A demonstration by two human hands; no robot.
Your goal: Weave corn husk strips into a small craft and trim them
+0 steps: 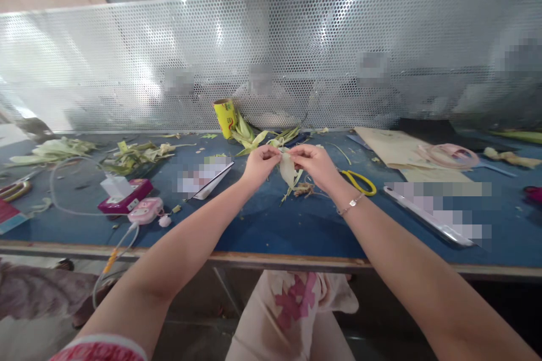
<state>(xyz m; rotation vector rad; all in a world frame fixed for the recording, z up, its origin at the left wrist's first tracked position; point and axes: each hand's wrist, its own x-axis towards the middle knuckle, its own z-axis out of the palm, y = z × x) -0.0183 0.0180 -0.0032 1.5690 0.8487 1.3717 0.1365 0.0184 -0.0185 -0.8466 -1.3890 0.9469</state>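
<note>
Pale cream husk (287, 171), broad and tapering, hangs from pinching fingers (270, 150).

The left hand (263, 168) and the right hand (315, 164) are both bare, and so are the left forearm (190, 245) and the right forearm (406, 259). A red sleeve (99, 353) with a fine pale pattern shows on the left arm, finished by a whitish band (108, 340) along its cuff. Round the right wrist runs a thin, silvery bracelet (344, 210) bearing one small, light charm (353, 203), its exact shape too small to tell. Over the lap lies a pale cream garment (254, 316), softly creased, printed with pink, pointed, petal-like shapes (292, 304); whether it is a skirt or trousers is unclear
</note>
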